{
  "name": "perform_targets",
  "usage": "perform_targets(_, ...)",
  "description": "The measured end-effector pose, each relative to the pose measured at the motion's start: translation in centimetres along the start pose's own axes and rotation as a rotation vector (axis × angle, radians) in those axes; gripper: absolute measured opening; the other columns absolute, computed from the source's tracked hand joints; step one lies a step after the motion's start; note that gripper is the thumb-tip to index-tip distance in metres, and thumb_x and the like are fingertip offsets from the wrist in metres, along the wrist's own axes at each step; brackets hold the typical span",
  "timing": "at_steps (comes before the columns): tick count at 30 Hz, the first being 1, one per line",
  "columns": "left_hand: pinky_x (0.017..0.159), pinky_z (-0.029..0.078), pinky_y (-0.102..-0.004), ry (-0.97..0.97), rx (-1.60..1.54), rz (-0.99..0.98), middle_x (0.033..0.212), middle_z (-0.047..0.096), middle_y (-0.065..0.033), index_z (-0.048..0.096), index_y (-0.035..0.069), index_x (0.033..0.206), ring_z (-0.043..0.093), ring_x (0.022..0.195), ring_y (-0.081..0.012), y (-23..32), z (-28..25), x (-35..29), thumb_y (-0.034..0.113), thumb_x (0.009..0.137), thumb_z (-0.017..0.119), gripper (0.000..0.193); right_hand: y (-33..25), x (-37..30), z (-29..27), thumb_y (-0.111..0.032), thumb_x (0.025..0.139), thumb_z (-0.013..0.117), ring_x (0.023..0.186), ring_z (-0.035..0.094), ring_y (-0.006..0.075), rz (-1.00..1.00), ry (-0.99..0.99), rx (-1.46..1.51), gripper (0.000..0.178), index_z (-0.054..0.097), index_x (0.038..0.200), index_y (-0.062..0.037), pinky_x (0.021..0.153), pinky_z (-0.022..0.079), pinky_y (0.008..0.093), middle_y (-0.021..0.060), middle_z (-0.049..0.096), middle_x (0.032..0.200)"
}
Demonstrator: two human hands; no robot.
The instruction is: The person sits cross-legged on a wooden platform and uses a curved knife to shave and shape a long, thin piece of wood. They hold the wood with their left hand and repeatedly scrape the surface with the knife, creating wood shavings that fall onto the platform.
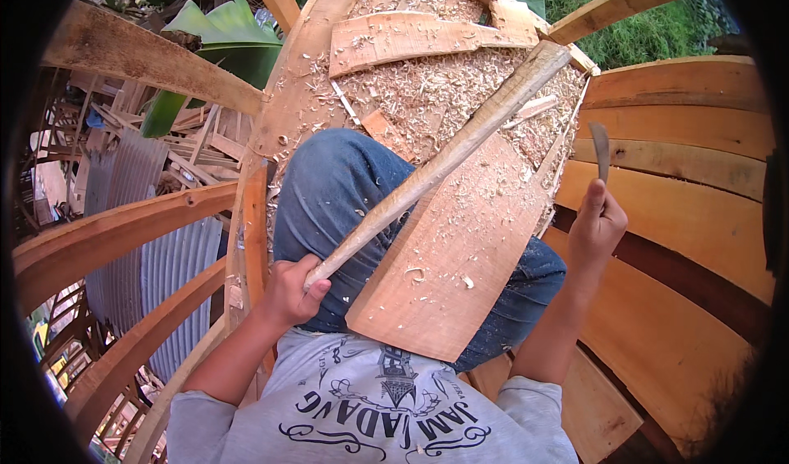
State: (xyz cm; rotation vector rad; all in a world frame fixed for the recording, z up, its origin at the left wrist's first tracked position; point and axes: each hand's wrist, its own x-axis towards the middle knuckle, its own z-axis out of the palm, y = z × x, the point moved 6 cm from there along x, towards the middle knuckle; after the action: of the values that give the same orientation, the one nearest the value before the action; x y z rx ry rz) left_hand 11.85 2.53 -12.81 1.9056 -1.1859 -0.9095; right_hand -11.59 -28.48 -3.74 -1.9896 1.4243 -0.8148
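Closed around the lower end of a long wooden stick (444, 161) is my left hand (292, 293). The stick slants up to the right, crosses over my bent knee, and its thicker far end has a darker, rough edge. My right hand (597, 224) is raised at the right, gripping a curved knife (602, 147) with its blade pointing up; the handle is hidden in my fist. The knife is apart from the stick. Under the stick, a broad wooden board (448, 275) lies across my lap, tilted, with a few shavings on it.
Wood shavings (427, 94) cover the planks in front of me, around a cut board (403, 41). Curved wooden ribs (131, 217) rise on the left, with corrugated sheets (173, 291) beyond. Overlapping planks (682, 209) form a wall close to my right arm.
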Motion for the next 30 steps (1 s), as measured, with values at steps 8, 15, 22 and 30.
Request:
perform_targets(8, 0.049, 0.044, -0.0418, 0.031, 0.101, -0.017, 0.053, 0.052, -0.0165, 0.053, 0.001, 0.076, 0.058, 0.052, -0.0384, 0.3, 0.2, -0.3, 0.042, 0.089, 0.055, 0.043, -6.0, -5.6, 7.5, -0.054, 0.072, 0.073, 0.040, 0.049, 0.0209, -0.394, -0.298, -0.290, 0.055, 0.047, 0.056, -0.0086, 0.039, 0.037, 0.0314, 0.0057, 0.044, 0.045)
perform_targets(15, 0.048, 0.044, -0.0426, 0.078, 0.144, 0.003, 0.053, 0.053, -0.0170, 0.053, 0.001, 0.076, 0.058, 0.051, -0.0383, 1.0, 0.5, -0.1, 0.039, 0.089, 0.056, 0.040, -4.1, -2.2, 6.0, -0.055, 0.071, 0.073, 0.037, 0.042, 0.0222, -0.433, -0.090, -0.378, 0.057, 0.047, 0.055, -0.0069, 0.038, 0.032, 0.0320, 0.0068, 0.041, 0.044)
perform_targets(22, 0.047, 0.044, -0.0420, 0.065, 0.141, -0.001, 0.052, 0.053, -0.0162, 0.053, 0.002, 0.076, 0.058, 0.050, -0.0376, 1.4, 0.3, 0.4, 0.039, 0.088, 0.057, 0.039, -3.5, -1.4, 5.4, -0.054, 0.073, 0.072, 0.039, 0.041, 0.0244, -0.402, -0.045, -0.427, 0.056, 0.050, 0.055, -0.0066, 0.039, 0.032, 0.0314, 0.0083, 0.041, 0.045)
perform_targets(30, 0.046, 0.044, -0.0417, 0.077, 0.180, 0.033, 0.052, 0.053, -0.0155, 0.053, 0.003, 0.075, 0.058, 0.049, -0.0365, 1.4, 0.5, 0.2, 0.040, 0.088, 0.058, 0.039, 4.5, 4.3, -3.7, -0.052, 0.094, 0.051, 0.050, 0.023, 0.0090, 0.088, 0.270, 0.010, 0.064, 0.032, 0.060, -0.0006, 0.045, 0.017, 0.0344, -0.0053, 0.024, 0.053)
